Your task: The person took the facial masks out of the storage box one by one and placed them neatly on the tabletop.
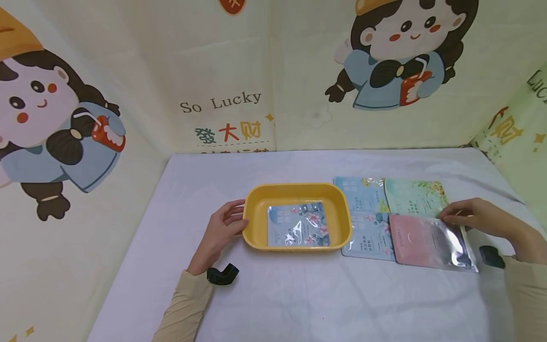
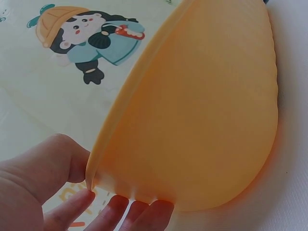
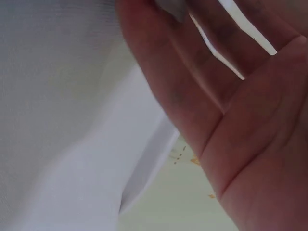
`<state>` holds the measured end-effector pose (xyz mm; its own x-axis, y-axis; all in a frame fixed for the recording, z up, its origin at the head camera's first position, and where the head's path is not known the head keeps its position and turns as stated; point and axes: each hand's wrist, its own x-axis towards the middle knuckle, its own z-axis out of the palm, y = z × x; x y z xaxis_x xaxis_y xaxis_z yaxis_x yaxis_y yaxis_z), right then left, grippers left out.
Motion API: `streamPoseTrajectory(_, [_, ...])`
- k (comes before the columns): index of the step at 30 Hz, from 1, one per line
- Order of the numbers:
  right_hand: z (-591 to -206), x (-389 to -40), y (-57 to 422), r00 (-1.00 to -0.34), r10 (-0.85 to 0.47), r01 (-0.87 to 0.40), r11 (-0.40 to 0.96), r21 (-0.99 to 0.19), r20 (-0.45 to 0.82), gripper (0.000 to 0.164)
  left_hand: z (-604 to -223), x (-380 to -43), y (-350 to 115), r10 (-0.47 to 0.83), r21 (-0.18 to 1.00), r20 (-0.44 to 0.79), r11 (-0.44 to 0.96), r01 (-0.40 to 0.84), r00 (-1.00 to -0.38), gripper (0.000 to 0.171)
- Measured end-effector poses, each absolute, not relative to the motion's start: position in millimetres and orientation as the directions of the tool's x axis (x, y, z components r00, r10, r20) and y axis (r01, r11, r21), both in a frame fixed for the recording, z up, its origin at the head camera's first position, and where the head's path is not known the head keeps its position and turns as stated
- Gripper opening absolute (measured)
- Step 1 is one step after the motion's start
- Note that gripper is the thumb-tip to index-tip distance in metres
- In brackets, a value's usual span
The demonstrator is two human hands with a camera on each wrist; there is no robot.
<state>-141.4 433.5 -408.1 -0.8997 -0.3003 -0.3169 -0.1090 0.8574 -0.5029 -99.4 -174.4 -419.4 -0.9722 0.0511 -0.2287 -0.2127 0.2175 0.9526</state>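
Note:
A yellow plastic basin (image 1: 252,240) stands left of the table's middle, with one blue floral face mask packet (image 1: 295,225) lying flat in it. My left hand (image 1: 222,232) grips the basin's left end; in the left wrist view the thumb is at the rim and the fingers touch the outer wall. At the right, my right hand (image 1: 478,216) pinches the upper edge of a pink and silver face mask packet (image 1: 427,242). In the right wrist view the palm (image 3: 269,134) fills much of the picture, and the fingertips are largely cut off.
Behind the pink packet lie a blue packet (image 1: 359,192) and a green packet (image 1: 412,194). Another blue floral packet (image 1: 369,237) lies between the basin and the pink one. A white cloth (image 1: 299,304) covers the table, and printed curtains (image 1: 299,128) hang around it.

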Motion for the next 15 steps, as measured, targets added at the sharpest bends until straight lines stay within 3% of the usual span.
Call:
streamPoseTrajectory(9, [-394.5, -141.9, 425.1, -0.913, -0.237, -0.079, 0.901, -0.427, -0.332, 0.025, -419.8, -98.0, -174.1, 0.042, 0.952, -0.236, 0.211, -0.222, -0.971, 0.051])
streamPoseTrajectory(15, [-384.4, -143.9, 414.1, -0.941, -0.25, -0.151, 0.914, -0.377, -0.229, 0.022, -419.1, -98.3, -174.4, 0.043, 0.952, -0.231, 0.216, -0.217, -0.972, 0.05])
